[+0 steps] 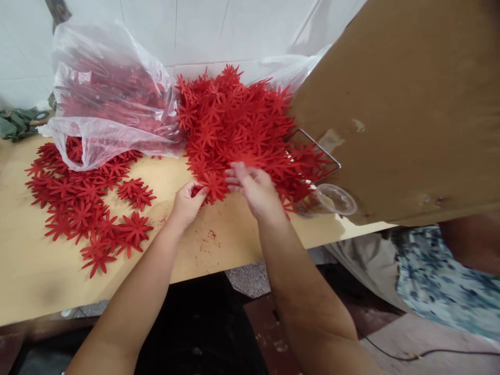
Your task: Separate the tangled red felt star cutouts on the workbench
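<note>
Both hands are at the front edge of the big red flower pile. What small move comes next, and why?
Probably lift the one flower that the left hand pinches, free of the pile, with the right hand pressing the heap down. The petals overlap there, so neighbours may drag along; loose flowers already lie spread to the left.

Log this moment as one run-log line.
left hand: pinching a red flower cutout | right hand: fingers on same cutout at pile edge | plastic bag: left of pile | table: sorted flowers at left
</note>
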Demonstrator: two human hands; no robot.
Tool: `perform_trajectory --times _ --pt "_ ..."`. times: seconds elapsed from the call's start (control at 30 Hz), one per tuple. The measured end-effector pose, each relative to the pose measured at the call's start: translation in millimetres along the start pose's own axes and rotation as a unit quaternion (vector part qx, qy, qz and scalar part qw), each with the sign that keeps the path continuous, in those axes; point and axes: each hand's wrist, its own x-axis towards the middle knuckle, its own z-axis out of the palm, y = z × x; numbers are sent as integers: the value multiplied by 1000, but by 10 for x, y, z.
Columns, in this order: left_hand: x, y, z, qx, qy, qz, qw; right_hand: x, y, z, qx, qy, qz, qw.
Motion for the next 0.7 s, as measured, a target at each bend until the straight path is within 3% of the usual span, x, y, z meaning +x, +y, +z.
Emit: perform_trajectory --times 0.07,0.13,0.3,0.5,0.6,0.7 --pt "-13 19 -3 11 -2 11 1000 -69 47 80 -40 -72 7 997" --pt "-32 49 -4 31 -8 15 999 -107 95 156 -59 -96 1 994" --pt "-69 110 -3 95 -14 3 995 3 148 148 -86 20 -55 995" --pt "-49 83 -6 103 -2 8 995 297 203 -212 -151 134 -137 970" --pt "-38 62 -13 83 5 12 996 261 192 -263 -237 137 -192 942" --pt "-40 63 -16 60 14 13 998 69 137 -134 -267 53 -199 941"
